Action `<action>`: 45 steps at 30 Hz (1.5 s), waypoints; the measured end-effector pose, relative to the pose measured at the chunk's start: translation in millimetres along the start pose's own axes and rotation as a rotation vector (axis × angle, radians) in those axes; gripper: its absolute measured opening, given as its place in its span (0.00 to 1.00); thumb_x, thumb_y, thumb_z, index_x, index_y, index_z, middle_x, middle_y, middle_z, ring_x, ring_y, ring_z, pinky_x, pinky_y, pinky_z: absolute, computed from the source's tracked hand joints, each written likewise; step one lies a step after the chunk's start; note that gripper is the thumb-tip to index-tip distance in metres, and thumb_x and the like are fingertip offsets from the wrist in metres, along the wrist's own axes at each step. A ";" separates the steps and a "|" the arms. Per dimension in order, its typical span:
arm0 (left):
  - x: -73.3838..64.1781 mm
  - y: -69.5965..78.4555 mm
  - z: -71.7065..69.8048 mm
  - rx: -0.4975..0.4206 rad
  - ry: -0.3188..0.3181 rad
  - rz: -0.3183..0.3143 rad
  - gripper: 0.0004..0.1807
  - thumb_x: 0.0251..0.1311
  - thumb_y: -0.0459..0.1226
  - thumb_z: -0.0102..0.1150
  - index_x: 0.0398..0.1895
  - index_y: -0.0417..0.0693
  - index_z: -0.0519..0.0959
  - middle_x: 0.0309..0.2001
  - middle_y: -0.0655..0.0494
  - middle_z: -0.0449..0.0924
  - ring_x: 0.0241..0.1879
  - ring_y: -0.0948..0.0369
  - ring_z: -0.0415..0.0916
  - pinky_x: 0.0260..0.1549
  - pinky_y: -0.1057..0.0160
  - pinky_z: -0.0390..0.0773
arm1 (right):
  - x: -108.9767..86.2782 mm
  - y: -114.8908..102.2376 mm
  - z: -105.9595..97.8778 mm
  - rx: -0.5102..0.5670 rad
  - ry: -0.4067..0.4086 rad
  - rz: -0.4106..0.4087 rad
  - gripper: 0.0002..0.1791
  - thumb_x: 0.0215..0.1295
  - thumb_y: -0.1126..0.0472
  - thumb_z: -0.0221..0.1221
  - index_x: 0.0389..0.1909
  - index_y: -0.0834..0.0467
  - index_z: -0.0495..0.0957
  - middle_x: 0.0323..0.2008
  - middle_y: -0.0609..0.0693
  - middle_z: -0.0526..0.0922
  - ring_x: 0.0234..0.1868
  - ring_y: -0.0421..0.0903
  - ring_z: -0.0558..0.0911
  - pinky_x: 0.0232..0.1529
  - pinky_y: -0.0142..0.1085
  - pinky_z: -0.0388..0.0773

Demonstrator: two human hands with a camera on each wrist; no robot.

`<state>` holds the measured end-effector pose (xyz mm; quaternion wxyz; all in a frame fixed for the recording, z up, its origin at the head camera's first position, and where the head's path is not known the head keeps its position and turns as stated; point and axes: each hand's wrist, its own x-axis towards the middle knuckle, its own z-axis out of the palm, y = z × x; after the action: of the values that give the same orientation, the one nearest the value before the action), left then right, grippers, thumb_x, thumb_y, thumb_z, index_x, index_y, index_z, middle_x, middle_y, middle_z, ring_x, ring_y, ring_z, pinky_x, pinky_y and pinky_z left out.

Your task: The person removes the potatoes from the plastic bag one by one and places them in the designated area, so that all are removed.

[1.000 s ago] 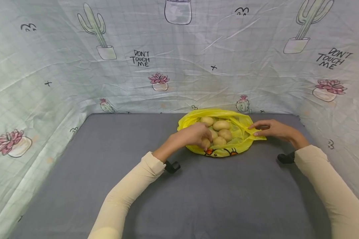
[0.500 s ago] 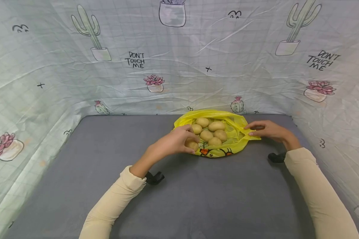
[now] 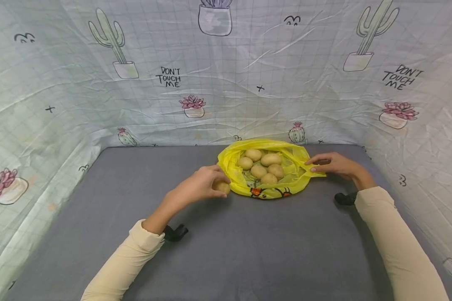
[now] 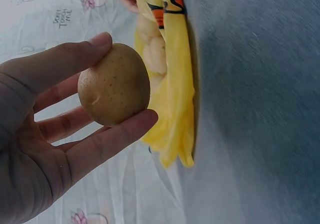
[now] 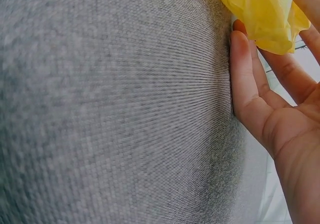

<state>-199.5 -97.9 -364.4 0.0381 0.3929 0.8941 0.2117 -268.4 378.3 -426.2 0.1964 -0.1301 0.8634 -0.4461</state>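
Between the thumb and fingers of my left hand (image 3: 196, 185) I grip a potato (image 4: 114, 85), smooth and pale brown, just off the left side of the bag. A yellow plastic bag (image 3: 236, 147) lies with its mouth spread wide, a printed pattern on its near side. Several more potatoes (image 3: 271, 159) sit loose inside it. At the bag's right end my right hand (image 3: 337, 164) pinches the gathered edge. In the right wrist view, a yellow corner of the bag (image 5: 270, 13) hangs among the fingers; the exact pinch point is partly hidden there.
The dark grey tabletop (image 3: 226, 251) stretches in front of and to the left of the bag. A pale cloth backdrop (image 3: 233, 83) printed with cacti encloses the back and sides, close behind the bag. Both wrists wear black straps (image 3: 175, 233).
My left hand has drawn a potato out of the bag and carried it left past the rim. The right hand stays at the bag's edge. The head view has shifted slightly.
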 end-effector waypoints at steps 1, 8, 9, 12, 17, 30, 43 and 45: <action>-1.9 -1.6 -0.4 -0.002 0.002 -0.011 0.18 0.53 0.38 0.78 0.48 0.43 0.88 0.47 0.52 0.83 0.46 0.56 0.79 0.46 0.57 0.80 | 0.1 -0.5 0.3 0.000 0.000 -0.001 0.25 0.69 0.53 0.66 0.62 0.60 0.80 0.64 0.61 0.77 0.56 0.40 0.79 0.52 0.38 0.80; -12.3 -8.9 -7.0 -0.003 0.028 -0.041 0.19 0.54 0.37 0.77 0.49 0.43 0.87 0.48 0.52 0.86 0.48 0.55 0.81 0.48 0.56 0.80 | 1.2 -4.3 0.8 0.000 -0.006 0.001 0.24 0.70 0.54 0.65 0.62 0.61 0.79 0.65 0.61 0.76 0.58 0.41 0.78 0.52 0.36 0.79; -13.6 -9.6 -7.9 -0.006 0.030 -0.044 0.19 0.54 0.37 0.77 0.49 0.43 0.87 0.48 0.52 0.86 0.47 0.55 0.82 0.47 0.56 0.80 | 1.2 -5.0 1.0 -0.002 -0.009 0.001 0.24 0.70 0.54 0.65 0.63 0.61 0.79 0.65 0.61 0.76 0.58 0.42 0.77 0.52 0.37 0.79; -17.2 -11.6 -10.2 -0.024 0.026 -0.058 0.18 0.56 0.36 0.76 0.51 0.44 0.86 0.48 0.53 0.87 0.46 0.57 0.81 0.44 0.58 0.80 | 1.7 -5.2 0.8 -0.011 -0.016 0.004 0.24 0.70 0.54 0.65 0.63 0.60 0.79 0.65 0.62 0.76 0.59 0.44 0.77 0.52 0.37 0.79; -24.8 -16.9 -12.2 -0.067 0.027 -0.067 0.19 0.60 0.35 0.68 0.55 0.46 0.85 0.53 0.53 0.84 0.47 0.57 0.78 0.41 0.60 0.79 | 3.6 -6.0 0.8 -0.023 -0.014 0.010 0.24 0.69 0.54 0.65 0.62 0.60 0.79 0.66 0.61 0.76 0.64 0.55 0.75 0.55 0.43 0.78; -38.0 -33.9 -18.3 -0.153 0.118 -0.071 0.20 0.53 0.37 0.78 0.51 0.52 0.87 0.51 0.56 0.85 0.47 0.58 0.80 0.43 0.57 0.81 | 3.3 -10.6 -0.4 -0.030 0.000 -0.008 0.24 0.70 0.54 0.65 0.63 0.60 0.79 0.66 0.61 0.76 0.65 0.56 0.74 0.53 0.38 0.79; -50.6 -45.4 -18.2 -0.118 0.196 -0.108 0.21 0.52 0.34 0.78 0.51 0.49 0.87 0.49 0.55 0.85 0.46 0.57 0.79 0.42 0.56 0.79 | -11.7 -10.8 -3.7 -0.007 0.021 -0.038 0.26 0.70 0.55 0.65 0.65 0.61 0.76 0.67 0.62 0.72 0.52 0.36 0.82 0.49 0.37 0.81; -51.6 -46.3 -18.1 -0.114 0.207 -0.110 0.21 0.52 0.34 0.78 0.51 0.49 0.87 0.49 0.55 0.85 0.46 0.57 0.79 0.42 0.56 0.79 | -16.7 -14.6 -4.8 -0.016 0.031 -0.036 0.27 0.70 0.54 0.65 0.66 0.61 0.76 0.67 0.62 0.72 0.52 0.36 0.82 0.49 0.37 0.81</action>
<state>-199.9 -169.2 -372.0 -0.0204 0.3166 0.8999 0.2991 -255.0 380.1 -408.0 0.1740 -0.1403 0.8674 -0.4446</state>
